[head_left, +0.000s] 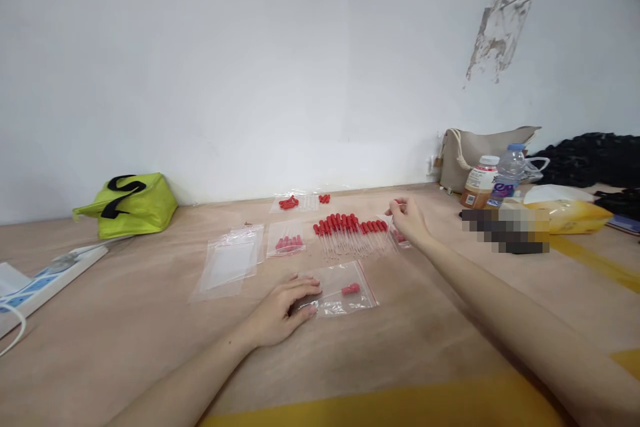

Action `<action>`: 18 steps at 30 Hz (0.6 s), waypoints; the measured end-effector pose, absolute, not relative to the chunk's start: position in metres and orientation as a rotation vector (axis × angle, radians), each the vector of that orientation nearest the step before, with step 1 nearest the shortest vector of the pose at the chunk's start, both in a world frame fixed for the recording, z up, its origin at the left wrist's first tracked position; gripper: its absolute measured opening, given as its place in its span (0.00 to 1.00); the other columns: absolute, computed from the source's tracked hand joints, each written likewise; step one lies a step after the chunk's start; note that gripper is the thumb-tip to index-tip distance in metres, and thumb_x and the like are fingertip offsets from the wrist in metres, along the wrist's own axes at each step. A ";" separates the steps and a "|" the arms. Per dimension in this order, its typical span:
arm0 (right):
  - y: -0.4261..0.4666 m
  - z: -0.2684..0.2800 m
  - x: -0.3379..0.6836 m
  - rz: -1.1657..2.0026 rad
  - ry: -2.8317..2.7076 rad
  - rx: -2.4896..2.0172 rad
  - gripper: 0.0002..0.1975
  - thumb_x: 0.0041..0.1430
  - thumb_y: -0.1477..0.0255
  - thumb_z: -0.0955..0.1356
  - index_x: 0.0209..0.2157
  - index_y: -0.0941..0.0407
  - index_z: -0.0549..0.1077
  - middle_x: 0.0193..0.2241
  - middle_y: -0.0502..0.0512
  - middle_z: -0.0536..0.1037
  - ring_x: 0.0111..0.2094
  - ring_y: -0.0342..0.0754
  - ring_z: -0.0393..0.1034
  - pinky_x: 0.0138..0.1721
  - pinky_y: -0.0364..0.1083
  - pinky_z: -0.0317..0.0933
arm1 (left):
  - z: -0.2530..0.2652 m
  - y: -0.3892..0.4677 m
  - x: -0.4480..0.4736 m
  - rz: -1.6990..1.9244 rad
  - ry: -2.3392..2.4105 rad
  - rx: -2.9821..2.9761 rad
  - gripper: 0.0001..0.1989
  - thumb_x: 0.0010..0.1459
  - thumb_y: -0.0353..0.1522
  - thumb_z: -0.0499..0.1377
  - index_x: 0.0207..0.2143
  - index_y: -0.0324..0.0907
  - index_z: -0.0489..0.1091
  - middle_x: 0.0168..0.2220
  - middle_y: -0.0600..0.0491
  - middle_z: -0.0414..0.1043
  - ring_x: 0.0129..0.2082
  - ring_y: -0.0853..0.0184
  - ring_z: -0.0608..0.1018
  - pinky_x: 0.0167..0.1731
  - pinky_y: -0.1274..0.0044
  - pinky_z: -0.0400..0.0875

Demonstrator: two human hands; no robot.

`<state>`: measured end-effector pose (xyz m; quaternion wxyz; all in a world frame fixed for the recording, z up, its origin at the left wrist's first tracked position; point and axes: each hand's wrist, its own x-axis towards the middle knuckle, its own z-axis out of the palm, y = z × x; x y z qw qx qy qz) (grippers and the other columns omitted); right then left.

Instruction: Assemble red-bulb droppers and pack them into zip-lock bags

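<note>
My left hand [284, 307] rests flat on the open end of a clear zip bag [345, 290] that holds one red-capped dropper [351, 289]. My right hand [407, 219] reaches out to the right end of a row of several red-capped glass droppers [350, 230] laid on the wooden table [150, 333]; its fingers pinch a dropper there. Another small bag with red-capped droppers [287, 240] lies left of the row. A stack of empty clear bags [230, 263] lies further left.
More bagged red pieces [295, 202] lie by the wall. A lime green bag [127, 203] and a white power strip [45, 280] sit at the left. At the right stand a beige pouch [480, 147], two bottles [493, 181], a yellow packet [570, 215] and dark cloth [595, 157].
</note>
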<state>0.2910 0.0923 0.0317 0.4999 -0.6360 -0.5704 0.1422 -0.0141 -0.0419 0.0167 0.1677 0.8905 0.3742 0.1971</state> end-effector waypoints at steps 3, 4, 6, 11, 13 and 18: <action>0.064 0.023 0.291 0.619 -1.235 -1.191 0.17 0.53 0.58 0.59 0.38 0.56 0.55 0.26 0.52 0.74 0.19 0.40 0.64 0.21 0.41 0.58 | 0.016 -0.041 -0.014 0.561 1.074 2.546 0.16 0.58 0.34 0.51 0.50 0.48 0.62 0.51 0.53 0.64 0.53 0.65 0.64 0.56 0.66 0.50; 0.055 0.017 0.290 0.702 -1.204 -1.137 0.17 0.52 0.58 0.60 0.36 0.55 0.55 0.25 0.51 0.73 0.18 0.40 0.63 0.21 0.40 0.58 | 0.016 -0.041 -0.014 0.559 1.077 2.549 0.16 0.58 0.34 0.51 0.50 0.48 0.62 0.51 0.53 0.64 0.53 0.66 0.64 0.56 0.66 0.50; 0.043 0.006 0.286 0.825 -1.152 -1.111 0.16 0.50 0.59 0.63 0.33 0.54 0.55 0.23 0.49 0.72 0.18 0.40 0.63 0.20 0.40 0.58 | 0.016 -0.042 -0.013 0.555 1.078 2.554 0.16 0.58 0.34 0.51 0.50 0.47 0.62 0.51 0.53 0.64 0.53 0.65 0.64 0.55 0.66 0.51; 0.033 -0.009 0.272 1.055 -1.036 -1.109 0.10 0.51 0.64 0.63 0.30 0.53 0.57 0.23 0.49 0.71 0.19 0.41 0.64 0.20 0.41 0.58 | 0.019 -0.044 -0.012 0.539 1.081 2.558 0.16 0.59 0.35 0.50 0.50 0.48 0.62 0.51 0.53 0.64 0.53 0.65 0.63 0.55 0.65 0.52; 0.031 -0.009 0.267 1.154 -0.986 -1.070 0.09 0.52 0.65 0.63 0.29 0.53 0.57 0.23 0.50 0.71 0.19 0.41 0.65 0.20 0.42 0.59 | 0.019 -0.045 -0.012 0.535 1.082 2.565 0.16 0.59 0.34 0.50 0.50 0.48 0.62 0.51 0.53 0.64 0.53 0.65 0.63 0.55 0.65 0.52; 0.016 -0.006 0.260 1.347 -1.157 -1.044 0.12 0.45 0.65 0.68 0.26 0.55 0.62 0.24 0.50 0.72 0.24 0.42 0.67 0.28 0.43 0.61 | 0.018 -0.045 -0.014 0.539 1.141 2.551 0.19 0.58 0.35 0.51 0.53 0.49 0.58 0.53 0.53 0.62 0.53 0.63 0.63 0.54 0.63 0.52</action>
